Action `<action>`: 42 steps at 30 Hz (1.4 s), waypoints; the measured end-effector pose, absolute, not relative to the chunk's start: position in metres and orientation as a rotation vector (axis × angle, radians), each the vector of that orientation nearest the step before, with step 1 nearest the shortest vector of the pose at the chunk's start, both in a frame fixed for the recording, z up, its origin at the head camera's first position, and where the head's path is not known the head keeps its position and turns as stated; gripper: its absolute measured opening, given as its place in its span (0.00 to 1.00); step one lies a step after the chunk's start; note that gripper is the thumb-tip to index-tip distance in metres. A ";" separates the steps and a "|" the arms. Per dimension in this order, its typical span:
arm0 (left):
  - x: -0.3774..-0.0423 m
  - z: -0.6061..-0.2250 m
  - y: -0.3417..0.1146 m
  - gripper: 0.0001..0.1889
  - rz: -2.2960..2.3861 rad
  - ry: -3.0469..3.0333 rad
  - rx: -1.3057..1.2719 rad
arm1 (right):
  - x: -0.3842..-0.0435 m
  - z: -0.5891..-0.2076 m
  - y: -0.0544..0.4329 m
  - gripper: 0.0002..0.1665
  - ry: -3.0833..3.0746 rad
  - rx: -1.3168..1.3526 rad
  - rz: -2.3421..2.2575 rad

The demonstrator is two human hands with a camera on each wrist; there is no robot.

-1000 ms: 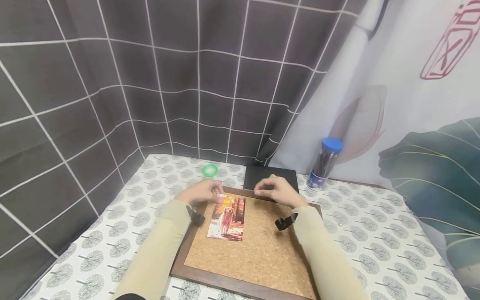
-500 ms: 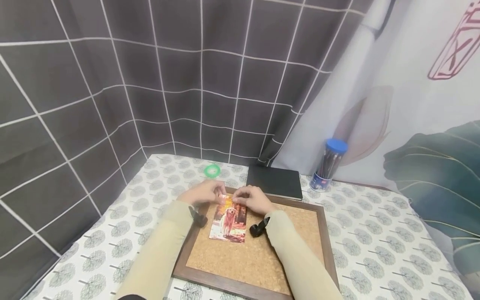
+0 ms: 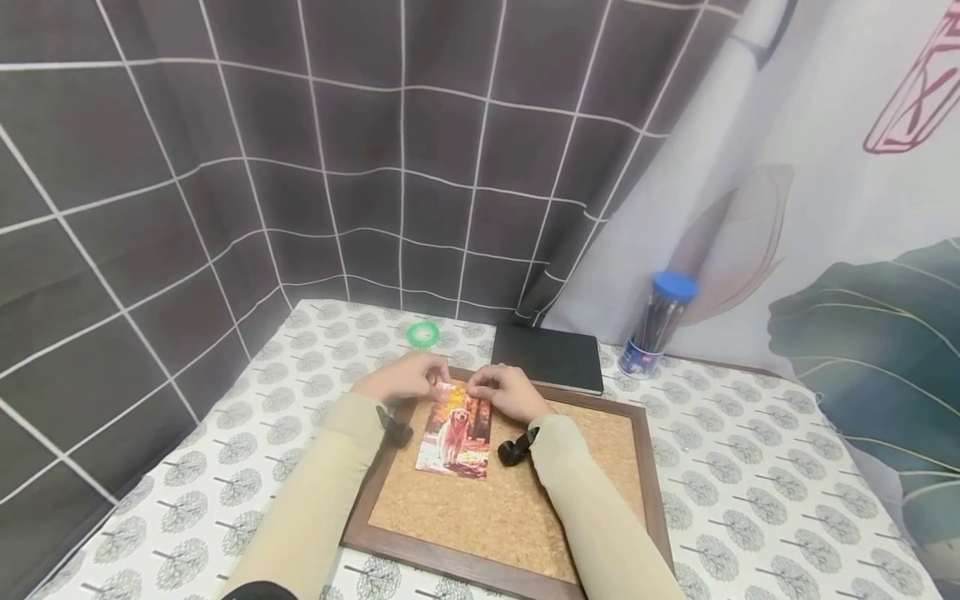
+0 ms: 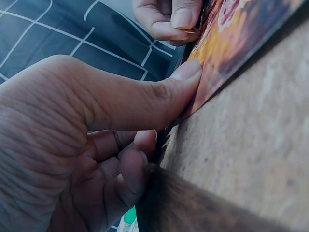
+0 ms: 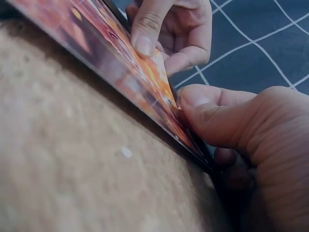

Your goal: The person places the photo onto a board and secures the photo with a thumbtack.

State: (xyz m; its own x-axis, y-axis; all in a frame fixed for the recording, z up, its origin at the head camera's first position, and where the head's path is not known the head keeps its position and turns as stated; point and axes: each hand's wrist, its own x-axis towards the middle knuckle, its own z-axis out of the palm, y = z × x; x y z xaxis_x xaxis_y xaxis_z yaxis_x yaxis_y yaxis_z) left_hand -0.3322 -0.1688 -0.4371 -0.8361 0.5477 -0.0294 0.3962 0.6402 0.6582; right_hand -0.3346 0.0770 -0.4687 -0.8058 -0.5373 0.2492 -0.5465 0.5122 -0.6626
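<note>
A photo print of a golden dog among autumn leaves point(image 3: 453, 437) lies on a wood-framed cork board point(image 3: 480, 521), toward its upper left. My left hand point(image 3: 405, 377) is at the photo's top left corner; in the left wrist view its thumb point(image 4: 181, 79) presses on the picture side, the other fingers curled below. At the top right corner, my right hand point(image 3: 513, 393) has thumb and forefinger together on the photo's edge, as the right wrist view shows. The photo's lower part lies uncovered, and both hands hide bits of its top edge.
Behind the board lies a black notebook point(image 3: 547, 358). A green tape roll point(image 3: 423, 335) is at the back left, and a clear jar of pencils with a blue lid point(image 3: 656, 325) stands at the back right. A tree-print cloth point(image 3: 750, 492) covers the table.
My right hand has come left from over the board's top right part to the photo's top right corner. The left hand has stayed at the top left corner. The photo has hardly moved.
</note>
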 end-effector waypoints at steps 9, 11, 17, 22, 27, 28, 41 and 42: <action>-0.333 -0.440 -0.169 0.11 1.006 2.633 0.760 | -0.335 -0.469 0.075 0.03 -2.717 1.057 1.120; -0.333 -0.441 -0.169 0.11 1.006 2.633 0.759 | -0.334 -0.470 0.075 0.04 -2.714 1.050 1.118; -0.331 -0.442 -0.169 0.11 1.013 2.615 0.751 | -0.330 -0.470 0.074 0.03 -2.728 1.045 1.113; -0.332 -0.441 -0.168 0.11 1.015 2.624 0.756 | -0.331 -0.468 0.073 0.03 -2.714 1.034 1.094; -0.332 -0.440 -0.167 0.11 0.999 2.637 0.748 | -0.332 -0.468 0.073 0.03 -2.735 1.021 1.101; -0.332 -0.440 -0.167 0.11 0.997 2.635 0.747 | -0.333 -0.468 0.073 0.03 -2.736 1.022 1.102; -0.331 -0.438 -0.167 0.11 1.010 2.621 0.718 | -0.331 -0.465 0.069 0.03 -2.759 1.000 1.072; -0.331 -0.438 -0.166 0.11 1.006 2.623 0.727 | -0.331 -0.464 0.068 0.04 -2.771 0.989 1.071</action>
State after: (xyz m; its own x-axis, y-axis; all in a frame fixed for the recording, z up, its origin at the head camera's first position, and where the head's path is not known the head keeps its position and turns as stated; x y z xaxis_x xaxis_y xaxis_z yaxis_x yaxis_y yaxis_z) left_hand -0.3312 -0.1665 -0.4377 -0.8477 0.5287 -0.0439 0.3639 0.6396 0.6771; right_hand -0.3310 0.0684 -0.4642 -0.8006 -0.5554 0.2250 -0.5623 0.5666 -0.6023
